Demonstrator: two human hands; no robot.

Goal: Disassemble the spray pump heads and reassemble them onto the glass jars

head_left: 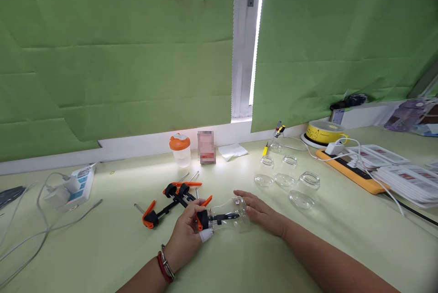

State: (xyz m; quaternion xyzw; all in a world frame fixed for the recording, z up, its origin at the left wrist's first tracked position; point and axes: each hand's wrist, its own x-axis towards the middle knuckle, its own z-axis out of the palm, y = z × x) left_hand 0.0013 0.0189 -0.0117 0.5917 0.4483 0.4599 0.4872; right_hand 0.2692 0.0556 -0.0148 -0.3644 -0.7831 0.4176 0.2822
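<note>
A clear glass bottle [227, 208] with a waisted body lies on its side above the table, its neck to the left. My left hand [186, 233], white tape round the thumb, grips the black dispenser top [203, 220] with an orange lever at the neck. A black stem runs inside the bottle. Against the bottle's base, my right hand [262, 213] is cupped round its far and right side. Behind my left hand lie several loose dispenser tops [179, 192], black with orange levers and thin metal tubes. One [149, 216] lies furthest left.
Several clear glass bottles [304, 188] stand right of centre. Behind are an orange-lidded cup [180, 149], a small box [206, 148] and white paper [232, 151]. Power strips [352, 172] with cables lie at right and left. A yellow container [325, 133] sits at the back right.
</note>
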